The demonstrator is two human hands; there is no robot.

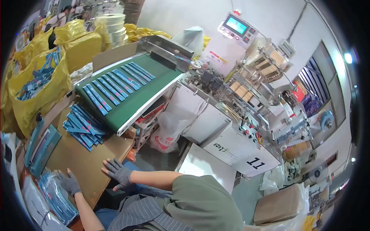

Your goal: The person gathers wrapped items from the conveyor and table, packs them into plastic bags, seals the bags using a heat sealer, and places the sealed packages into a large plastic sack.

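My left hand (70,183), in a grey glove with bare fingertips, lies with fingers spread beside clear bags of blue packets (58,196) at the cardboard's near left edge. Gloved the same way, my right hand (118,174) has its fingers apart over the right edge of the brown cardboard surface (86,165) and holds nothing. A loose pile of slim blue packets (83,125) lies farther up on the cardboard. Beyond it, more blue packets (115,86) rest in a row on the green conveyor belt (131,102). A blue-green sealer-like device (41,148) stands left of the cardboard.
A yellow bag (42,104) of blue packets stands at the left. White machine cabinets marked 11 (241,148) and a control screen (236,25) are to the right. A plastic bag (165,131) hangs beside the conveyor. A person (59,18) is in the far left background.
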